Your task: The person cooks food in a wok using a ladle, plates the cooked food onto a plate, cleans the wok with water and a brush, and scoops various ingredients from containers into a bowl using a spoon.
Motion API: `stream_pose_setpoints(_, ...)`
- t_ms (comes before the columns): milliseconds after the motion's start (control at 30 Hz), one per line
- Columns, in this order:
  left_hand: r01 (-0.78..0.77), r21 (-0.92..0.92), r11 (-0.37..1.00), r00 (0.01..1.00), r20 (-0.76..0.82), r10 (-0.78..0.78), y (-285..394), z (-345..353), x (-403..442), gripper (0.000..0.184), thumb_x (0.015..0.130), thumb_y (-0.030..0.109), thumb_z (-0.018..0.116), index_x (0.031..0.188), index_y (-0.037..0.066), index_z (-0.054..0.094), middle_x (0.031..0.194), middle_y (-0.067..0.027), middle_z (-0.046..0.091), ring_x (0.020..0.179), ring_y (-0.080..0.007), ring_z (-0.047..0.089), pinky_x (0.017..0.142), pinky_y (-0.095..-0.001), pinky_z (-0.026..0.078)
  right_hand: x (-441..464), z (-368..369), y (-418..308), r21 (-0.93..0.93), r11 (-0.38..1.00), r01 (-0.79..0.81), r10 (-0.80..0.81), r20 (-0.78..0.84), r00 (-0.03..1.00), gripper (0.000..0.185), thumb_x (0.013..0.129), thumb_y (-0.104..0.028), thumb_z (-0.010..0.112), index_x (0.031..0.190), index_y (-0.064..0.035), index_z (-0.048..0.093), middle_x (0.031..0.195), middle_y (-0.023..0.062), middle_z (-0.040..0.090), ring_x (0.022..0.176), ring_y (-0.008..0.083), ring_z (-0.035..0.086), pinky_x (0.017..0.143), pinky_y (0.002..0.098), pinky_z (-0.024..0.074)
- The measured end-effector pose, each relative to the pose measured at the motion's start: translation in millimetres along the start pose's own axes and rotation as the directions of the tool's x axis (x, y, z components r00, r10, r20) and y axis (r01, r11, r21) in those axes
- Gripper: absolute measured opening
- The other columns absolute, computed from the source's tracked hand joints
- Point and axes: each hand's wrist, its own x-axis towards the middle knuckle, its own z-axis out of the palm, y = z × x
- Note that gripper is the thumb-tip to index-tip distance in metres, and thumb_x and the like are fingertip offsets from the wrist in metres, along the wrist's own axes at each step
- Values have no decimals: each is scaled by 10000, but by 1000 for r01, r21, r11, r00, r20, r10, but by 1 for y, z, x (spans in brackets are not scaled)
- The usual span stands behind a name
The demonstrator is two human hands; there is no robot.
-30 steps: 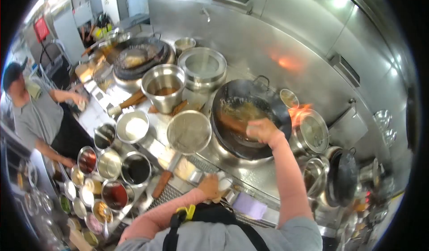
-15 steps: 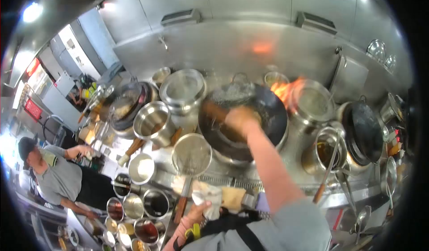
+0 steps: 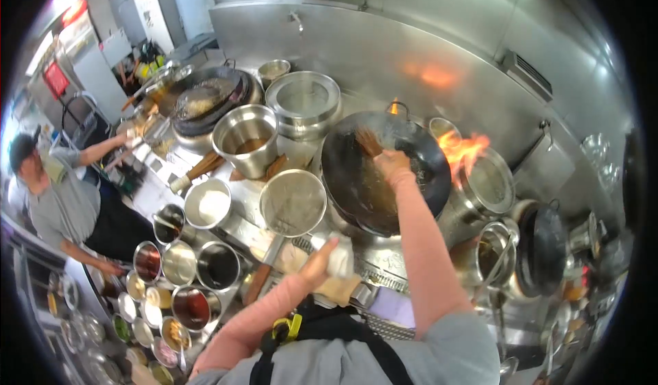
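Note:
My right hand (image 3: 393, 164) is closed around a bamboo wok brush (image 3: 368, 142), its bristles inside the large black wok (image 3: 428, 145). Brownish liquid (image 3: 375, 185) sits at the bottom of that wok. Below the wok's near rim, my left hand (image 3: 319, 265) grips a folded white cloth (image 3: 340, 255). Just left of the cloth, a round mesh strainer (image 3: 295, 203) with a wooden handle lies across the counter.
Flames (image 3: 461, 153) rise by the wok's right rim, next to a lidded pot (image 3: 488, 183). A steel pot (image 3: 245, 140) and a second bamboo brush (image 3: 203, 168) are to the left. Several sauce containers (image 3: 192, 306) stand lower left. A co-worker (image 3: 58, 200) works at far left.
My view has turned, shifting the scene. The brush has swung from pointing left to pointing up toward the wok's far side. My left hand still holds the cloth.

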Motion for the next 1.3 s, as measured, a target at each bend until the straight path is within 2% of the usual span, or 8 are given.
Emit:
stream_pose_setpoints(200,-67,233,970,971,-207,117,9,58,52,553,912,551,573,1086,27,607,944,-87,673,800,-211,660,664,-391,542,-103,-63,-29,-402,745,532,-321,484,814,426,735,-280,759,1106,-79,702,1121,191,679,1016,368,658,902,438,513)
stream_pose_setpoints(333,-64,414,908,911,-346,222,-18,73,106,597,757,332,753,1131,-88,553,1011,-196,674,865,-237,669,667,-388,544,-15,-63,-17,44,925,-376,354,257,899,356,739,-241,751,1062,-95,723,1035,173,697,874,291,687,656,385,557)
stream_pose_setpoints(400,-79,583,809,863,-366,348,-4,85,87,558,729,292,719,1075,-119,565,1014,-274,670,934,-326,677,756,-409,543,-9,-18,4,-741,334,582,-274,515,812,339,770,-260,747,1063,-94,719,1021,175,699,895,314,680,724,404,549)
stream_pose_setpoints(533,-139,702,699,785,-352,510,17,48,106,535,730,300,678,1037,-126,578,1040,-318,646,990,-426,641,864,-433,501,-129,-34,-28,-201,926,321,-242,337,910,470,795,-346,744,1191,-101,683,1158,208,663,1087,368,633,1001,400,460)
stream_pose_setpoints(833,-240,846,476,578,-269,770,51,52,82,325,697,262,673,697,-63,656,765,-276,659,826,-402,676,770,-444,526,4,-44,-7,-474,879,53,79,253,964,374,820,-358,645,1031,-57,714,1036,211,687,978,350,657,861,437,502)
stream_pose_setpoints(1067,-142,802,581,739,-304,601,39,47,87,901,713,369,702,1267,-202,278,1156,-362,581,1038,-463,609,945,-409,480,-153,-62,-17,-487,704,517,-279,481,832,481,881,-383,589,1291,-132,603,1132,204,664,1092,388,613,937,492,470)
stream_pose_setpoints(1200,-71,790,609,761,-352,545,45,50,86,763,743,354,670,1202,-178,371,1108,-349,596,1023,-447,617,917,-426,490,-59,-119,8,-792,285,539,99,584,806,377,853,-340,648,1149,-108,670,1059,192,694,1050,364,641,917,463,490)
stream_pose_setpoints(1300,-177,849,499,706,-243,665,46,37,99,707,747,333,665,1175,-170,412,1079,-334,606,1005,-444,620,904,-437,492,2,-85,34,-824,541,168,62,238,969,350,839,-342,654,1101,-111,673,962,198,701,954,371,666,820,469,524)
